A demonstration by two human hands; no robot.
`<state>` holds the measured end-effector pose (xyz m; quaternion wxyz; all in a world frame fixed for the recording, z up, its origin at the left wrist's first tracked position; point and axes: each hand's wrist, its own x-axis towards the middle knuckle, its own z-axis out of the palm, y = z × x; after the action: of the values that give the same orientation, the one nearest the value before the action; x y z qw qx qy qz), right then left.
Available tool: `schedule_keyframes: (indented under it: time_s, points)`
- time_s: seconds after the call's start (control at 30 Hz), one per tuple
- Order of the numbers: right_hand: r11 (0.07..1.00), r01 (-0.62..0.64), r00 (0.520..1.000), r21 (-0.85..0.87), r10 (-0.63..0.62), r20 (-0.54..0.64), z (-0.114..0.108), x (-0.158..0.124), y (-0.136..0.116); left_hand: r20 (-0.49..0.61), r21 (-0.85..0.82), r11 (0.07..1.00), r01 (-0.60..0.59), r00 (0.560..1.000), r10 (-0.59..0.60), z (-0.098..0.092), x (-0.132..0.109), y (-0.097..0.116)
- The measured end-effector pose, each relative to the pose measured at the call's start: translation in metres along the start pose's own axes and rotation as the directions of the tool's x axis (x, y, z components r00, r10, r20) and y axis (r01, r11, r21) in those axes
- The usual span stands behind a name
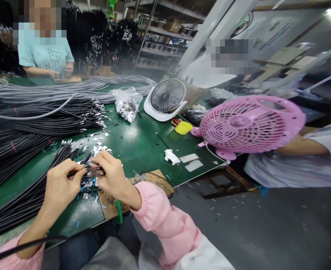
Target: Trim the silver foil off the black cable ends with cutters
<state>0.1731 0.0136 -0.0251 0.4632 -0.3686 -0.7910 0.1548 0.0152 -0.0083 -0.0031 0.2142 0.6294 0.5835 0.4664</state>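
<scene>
Two hands at six o'clock: left hand (60, 184) pinching a black cable end (78, 171), right hand (110, 173) closed on a small metal terminal (95, 172) at its tip, apparently mid-fitting, calling next for a straight seat. Beyond, green table (138, 144) strewn with loose terminals (98, 144); cable bundles (21, 116) at ten o'clock, white fan (167, 96) at twelve, pink fan (246, 125) at two, another person's teal shirt (44, 52) and shelving (165, 37) farthest.

A thin black cable (78, 173) lies level, its end capped by a dark metal terminal (96, 172).
</scene>
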Motion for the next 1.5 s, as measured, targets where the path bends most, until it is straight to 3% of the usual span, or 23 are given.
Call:
schedule_keyframes:
  time_s: [0.07,0.13,0.27,0.4,0.57,0.67,0.87,1.0,1.17,1.23,1.4,1.5]
  points:
    - [0.993,-0.008,0.997,-0.121,0.017,0.073,0.0,-0.002,0.0,0.045,0.011,1.0,0.005,0.999,-0.005,0.001,0.001,0.0]
    - [0.991,-0.061,0.992,-0.122,0.075,0.106,0.0,-0.001,-0.001,0.113,0.002,1.0,0.026,0.993,-0.026,-0.002,0.003,-0.001]
    - [0.967,-0.189,0.98,0.171,0.176,0.089,-0.003,0.006,-0.004,0.223,-0.026,0.998,0.057,0.974,-0.05,-0.01,0.007,-0.007]
    - [0.871,-0.351,0.935,0.345,0.309,0.171,-0.003,0.011,-0.006,0.149,-0.042,0.999,-0.005,0.989,0.012,-0.011,0.008,-0.008]
    - [0.687,-0.532,0.846,0.494,0.412,0.338,-0.002,0.012,-0.005,-0.008,-0.013,0.98,-0.196,0.981,0.196,-0.006,0.004,-0.005]
    - [0.587,-0.574,0.818,0.57,0.438,0.373,-0.005,0.014,-0.006,-0.084,0.066,0.94,-0.336,0.936,0.341,-0.005,0.001,-0.006]
    - [0.434,-0.665,0.728,0.608,0.559,0.396,-0.008,0.015,-0.008,-0.108,0.273,0.777,-0.567,0.785,0.61,-0.004,-0.003,-0.01]
    - [0.559,-0.632,0.76,0.537,0.585,0.284,-0.007,0.014,-0.01,-0.084,0.377,0.685,-0.623,0.714,0.695,-0.002,-0.005,-0.01]
    - [0.807,-0.42,0.892,0.415,0.451,0.026,-0.006,0.01,-0.018,-0.133,0.466,0.657,-0.593,0.687,0.715,0.002,-0.009,-0.01]
    - [0.824,-0.382,0.904,0.418,0.427,-0.017,-0.005,0.009,-0.021,-0.152,0.485,0.657,-0.577,0.685,0.713,0.004,-0.011,-0.01]
    - [0.723,-0.463,0.852,0.513,0.523,0.031,0.001,0.008,-0.023,-0.19,0.519,0.668,-0.533,0.69,0.698,0.005,-0.014,-0.008]
    - [0.808,-0.363,0.897,0.464,0.438,-0.061,0.003,0.005,-0.023,-0.192,0.523,0.675,-0.52,0.7,0.688,0.006,-0.014,-0.006]
